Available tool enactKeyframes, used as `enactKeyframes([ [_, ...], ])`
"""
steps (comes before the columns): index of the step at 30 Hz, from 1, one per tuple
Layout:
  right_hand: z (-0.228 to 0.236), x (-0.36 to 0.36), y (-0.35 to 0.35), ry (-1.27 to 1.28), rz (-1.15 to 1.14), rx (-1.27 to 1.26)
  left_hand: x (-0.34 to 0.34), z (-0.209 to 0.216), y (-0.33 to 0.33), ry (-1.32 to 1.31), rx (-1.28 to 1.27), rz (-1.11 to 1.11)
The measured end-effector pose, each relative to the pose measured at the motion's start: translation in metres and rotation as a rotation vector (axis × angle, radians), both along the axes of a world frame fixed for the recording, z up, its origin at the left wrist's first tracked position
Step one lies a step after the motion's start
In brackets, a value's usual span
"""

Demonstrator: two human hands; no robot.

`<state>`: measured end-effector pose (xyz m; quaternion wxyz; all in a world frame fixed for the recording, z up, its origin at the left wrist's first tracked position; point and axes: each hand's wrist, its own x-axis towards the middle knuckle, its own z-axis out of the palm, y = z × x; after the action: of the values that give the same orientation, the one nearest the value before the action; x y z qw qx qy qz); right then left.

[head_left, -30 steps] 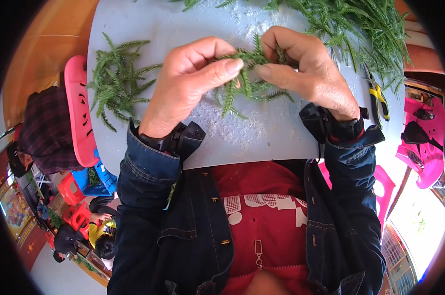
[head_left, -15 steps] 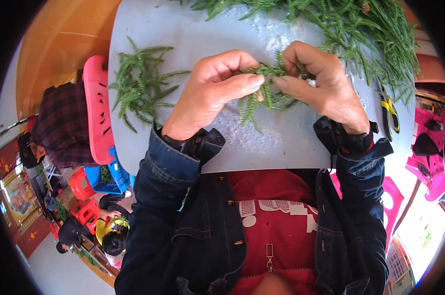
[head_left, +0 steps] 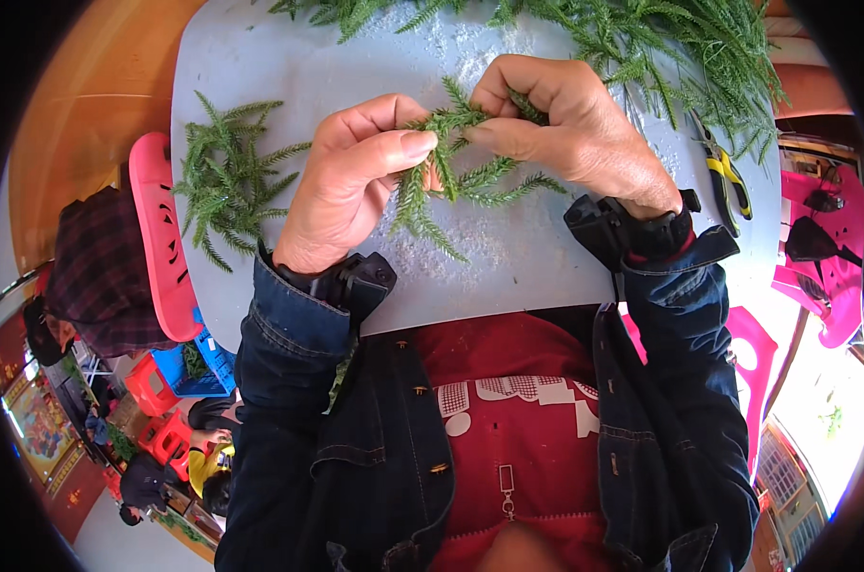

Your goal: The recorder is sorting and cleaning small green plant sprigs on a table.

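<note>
Between my two hands, above the table, is an artificial green pine sprig [head_left: 484,177] with several drooping fronds. My left hand [head_left: 356,167] pinches it at the stem with thumb and forefinger. On the other side, my right hand [head_left: 570,124] grips the sprig's upper part between thumb and bent fingers, with a bit of frond showing inside the curl. To the left on the table rests a loose cluster of similar sprigs [head_left: 232,176]. A big heap of green fronds [head_left: 680,48] covers the far right of the table.
Yellow-and-black pliers [head_left: 725,176] lie near the right edge of the pale table [head_left: 289,52], which is dusted with white flecks. A pink chair [head_left: 160,238] stands at left, near a blue crate [head_left: 198,367] and red stools [head_left: 165,439]. Other people sit at lower left.
The view has shifted, so the table sits further left in the picture. My hands have drawn slightly apart around the sprig, and its fronds now spread out more.
</note>
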<state>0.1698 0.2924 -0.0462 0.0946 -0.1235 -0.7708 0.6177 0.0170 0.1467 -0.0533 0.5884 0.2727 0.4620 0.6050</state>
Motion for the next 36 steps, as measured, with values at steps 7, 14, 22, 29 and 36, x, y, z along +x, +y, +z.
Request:
enactKeyframes([
  [7,0.006,0.003,0.001,0.091,-0.123,-0.176,-0.003,-0.007,0.001,0.136,0.099,0.106],
  [14,0.005,0.005,0.005,0.055,-0.073,-0.135,-0.003,-0.011,-0.001,0.105,0.107,0.092],
  [22,-0.001,0.002,0.008,0.068,0.009,-0.185,-0.006,-0.009,-0.004,0.033,0.046,0.047],
  [29,0.010,0.001,0.001,0.016,0.029,-0.148,-0.010,-0.017,-0.002,-0.175,0.111,0.016],
  [36,0.008,0.003,0.001,0.034,-0.022,-0.288,-0.002,-0.013,0.000,-0.227,0.145,0.093],
])
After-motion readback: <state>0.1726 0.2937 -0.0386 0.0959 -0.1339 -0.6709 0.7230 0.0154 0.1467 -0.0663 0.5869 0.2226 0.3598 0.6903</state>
